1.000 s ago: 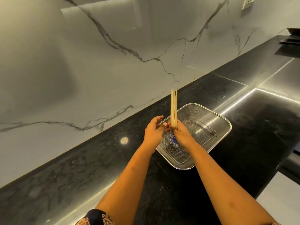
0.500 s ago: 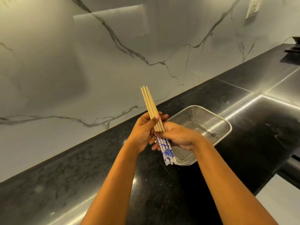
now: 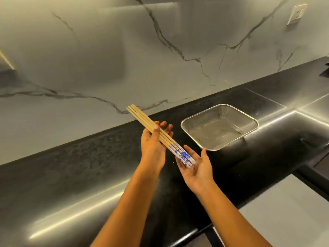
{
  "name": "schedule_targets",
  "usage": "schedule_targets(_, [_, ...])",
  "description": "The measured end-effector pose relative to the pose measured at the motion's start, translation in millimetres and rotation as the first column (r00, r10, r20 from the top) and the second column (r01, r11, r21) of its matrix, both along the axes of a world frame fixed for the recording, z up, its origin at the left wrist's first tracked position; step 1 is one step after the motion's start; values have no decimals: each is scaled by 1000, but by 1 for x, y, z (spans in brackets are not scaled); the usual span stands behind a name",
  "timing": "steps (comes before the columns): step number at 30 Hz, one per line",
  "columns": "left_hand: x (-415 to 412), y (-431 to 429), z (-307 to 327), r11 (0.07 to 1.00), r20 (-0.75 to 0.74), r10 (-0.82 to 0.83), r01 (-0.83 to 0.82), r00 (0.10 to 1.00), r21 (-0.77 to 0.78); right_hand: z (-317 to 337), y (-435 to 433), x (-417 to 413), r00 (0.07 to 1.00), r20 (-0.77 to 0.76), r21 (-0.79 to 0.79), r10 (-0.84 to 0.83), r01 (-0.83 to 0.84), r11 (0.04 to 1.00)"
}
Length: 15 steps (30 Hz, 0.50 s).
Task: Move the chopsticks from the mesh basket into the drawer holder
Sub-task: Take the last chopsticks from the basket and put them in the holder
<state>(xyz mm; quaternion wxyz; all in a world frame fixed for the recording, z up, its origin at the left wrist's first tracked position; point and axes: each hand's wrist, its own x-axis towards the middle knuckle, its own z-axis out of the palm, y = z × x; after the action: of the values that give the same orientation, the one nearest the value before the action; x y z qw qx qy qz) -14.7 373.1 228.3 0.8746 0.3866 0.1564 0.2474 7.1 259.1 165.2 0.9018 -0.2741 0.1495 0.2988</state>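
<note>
Slantwise, slim wooden chopsticks (image 3: 165, 139), blue-patterned ends.

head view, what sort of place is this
Probably a kitchen: a black stone counter, a marble backsplash with a socket, and a mesh basket on the counter.

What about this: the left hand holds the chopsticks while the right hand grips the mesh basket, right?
No. In the head view the left hand holds the chopsticks, but the right hand is palm up under their blue ends, not gripping the mesh basket.
</note>
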Motion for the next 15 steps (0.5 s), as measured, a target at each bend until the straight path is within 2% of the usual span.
schedule_targets(5, [-87, -26, -4, 1000, 17, -19, 19, 1000, -8, 16, 13, -73, 996, 86, 123, 38, -49, 991])
schedule_targets(10, [-170, -22, -1, 998, 50, 1, -4, 999, 59, 9, 4, -155, 999, 44, 112, 15, -20, 993])
schedule_targets(15, [-221, -64, -5, 999, -10, -41, 41, 999, -29, 23, -12, -218, 985, 135, 60, 112, -121, 991])
